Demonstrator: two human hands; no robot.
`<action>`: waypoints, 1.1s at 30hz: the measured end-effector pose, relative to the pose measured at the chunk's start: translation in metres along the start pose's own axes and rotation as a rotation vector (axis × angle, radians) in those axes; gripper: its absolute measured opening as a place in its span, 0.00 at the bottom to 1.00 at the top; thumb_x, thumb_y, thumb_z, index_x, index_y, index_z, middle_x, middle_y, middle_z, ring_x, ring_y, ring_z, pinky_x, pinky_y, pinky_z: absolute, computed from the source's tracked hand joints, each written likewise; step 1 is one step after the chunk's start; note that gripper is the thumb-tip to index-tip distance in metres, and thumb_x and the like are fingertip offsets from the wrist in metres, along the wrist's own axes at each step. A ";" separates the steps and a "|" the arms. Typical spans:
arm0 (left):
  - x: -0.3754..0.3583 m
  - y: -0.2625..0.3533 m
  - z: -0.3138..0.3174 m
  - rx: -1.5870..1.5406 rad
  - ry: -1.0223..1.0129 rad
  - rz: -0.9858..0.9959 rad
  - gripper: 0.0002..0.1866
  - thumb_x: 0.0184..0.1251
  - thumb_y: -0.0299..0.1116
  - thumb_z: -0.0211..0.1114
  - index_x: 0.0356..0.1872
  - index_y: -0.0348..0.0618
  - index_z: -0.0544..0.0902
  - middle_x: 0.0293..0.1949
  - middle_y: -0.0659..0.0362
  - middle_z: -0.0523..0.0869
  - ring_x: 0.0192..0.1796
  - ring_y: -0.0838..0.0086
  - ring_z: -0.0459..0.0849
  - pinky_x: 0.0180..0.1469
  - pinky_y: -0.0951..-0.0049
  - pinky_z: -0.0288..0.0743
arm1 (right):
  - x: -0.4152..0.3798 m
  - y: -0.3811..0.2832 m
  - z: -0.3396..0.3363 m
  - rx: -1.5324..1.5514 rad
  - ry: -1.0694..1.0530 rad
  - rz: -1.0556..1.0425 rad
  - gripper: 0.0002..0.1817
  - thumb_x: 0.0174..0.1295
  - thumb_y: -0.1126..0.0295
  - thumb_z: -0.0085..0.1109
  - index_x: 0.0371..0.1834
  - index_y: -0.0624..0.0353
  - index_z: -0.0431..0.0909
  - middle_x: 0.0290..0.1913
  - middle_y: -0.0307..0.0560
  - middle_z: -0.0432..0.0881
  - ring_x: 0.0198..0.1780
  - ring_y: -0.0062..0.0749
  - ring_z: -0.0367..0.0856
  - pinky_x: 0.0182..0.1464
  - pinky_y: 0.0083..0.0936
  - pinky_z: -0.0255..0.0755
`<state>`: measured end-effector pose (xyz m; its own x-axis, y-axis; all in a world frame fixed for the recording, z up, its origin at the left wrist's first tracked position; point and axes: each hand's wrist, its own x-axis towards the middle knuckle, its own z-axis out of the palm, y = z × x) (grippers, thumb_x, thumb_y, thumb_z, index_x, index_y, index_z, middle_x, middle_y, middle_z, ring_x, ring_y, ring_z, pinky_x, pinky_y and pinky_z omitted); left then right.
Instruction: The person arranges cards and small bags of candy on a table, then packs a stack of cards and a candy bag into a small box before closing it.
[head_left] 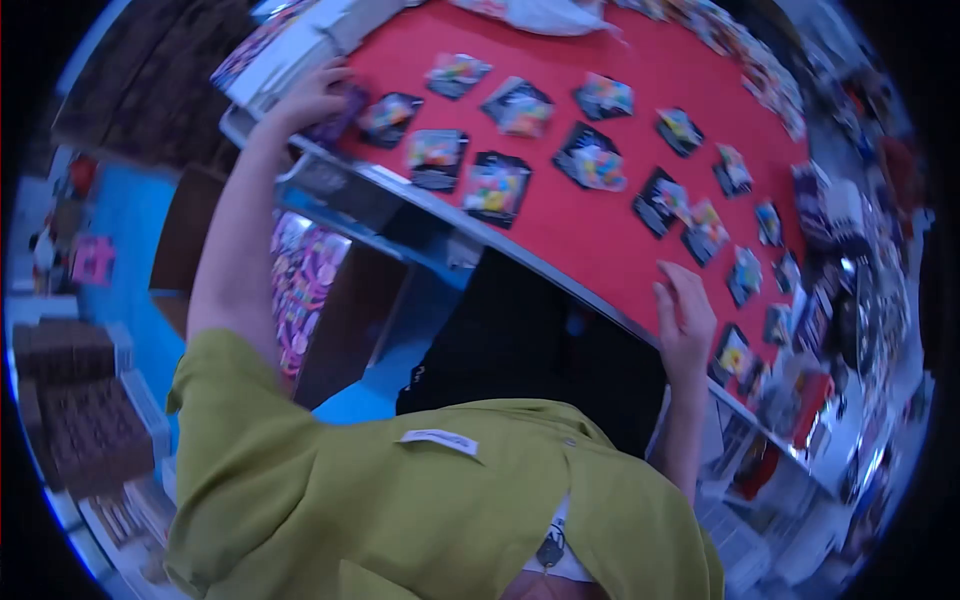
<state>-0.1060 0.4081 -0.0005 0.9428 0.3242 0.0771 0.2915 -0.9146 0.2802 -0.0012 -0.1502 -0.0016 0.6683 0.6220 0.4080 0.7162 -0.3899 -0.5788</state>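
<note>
My left hand (312, 98) is at the table's left edge, its fingers bent over a dark purple packet (342, 122). Both are blurred, and the packet's print cannot be read. My right hand (685, 315) hovers by the front edge with thumb and fingers apart, holding nothing. Several small black-and-clear packets with colourful pieces inside lie spread on the red tabletop (590, 255). Closest to my left hand is one packet (390, 118); another packet (705, 232) lies just beyond my right hand.
A white plastic bag (545, 14) rests at the table's far side. Heaped wrapped items (765, 85) line the far right rim. White boxes (300, 60) stand past my left hand. An open cardboard box (350, 310) is below the table, and a red-and-white container (810, 405) sits at right.
</note>
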 end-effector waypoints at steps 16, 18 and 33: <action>0.034 -0.075 0.030 -0.222 -0.059 -0.255 0.29 0.38 0.28 0.61 0.50 0.39 0.76 0.48 0.52 0.73 0.50 0.63 0.76 0.52 0.69 0.72 | 0.012 0.163 -0.129 -0.156 0.313 0.447 0.14 0.63 0.66 0.58 0.47 0.63 0.79 0.36 0.53 0.84 0.36 0.37 0.84 0.38 0.26 0.74; 0.035 -0.074 0.026 -0.218 -0.096 -0.263 0.29 0.38 0.28 0.61 0.51 0.39 0.76 0.48 0.52 0.73 0.51 0.63 0.75 0.53 0.69 0.71 | 0.007 0.191 -0.143 -0.283 0.313 0.519 0.18 0.62 0.59 0.58 0.47 0.60 0.79 0.35 0.52 0.84 0.36 0.41 0.83 0.40 0.31 0.74; 0.022 0.052 -0.016 0.026 0.509 0.271 0.20 0.68 0.24 0.56 0.61 0.42 0.72 0.56 0.56 0.80 0.59 0.67 0.76 0.62 0.67 0.67 | 0.008 0.224 -0.188 -1.067 -0.212 1.034 0.12 0.61 0.67 0.53 0.44 0.57 0.83 0.46 0.51 0.84 0.50 0.44 0.82 0.49 0.37 0.74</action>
<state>-0.0728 0.3713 0.0307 0.7897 0.1474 0.5956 0.0609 -0.9848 0.1629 0.2023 -0.3609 0.0047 0.9832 -0.1821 -0.0091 -0.1728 -0.9469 0.2710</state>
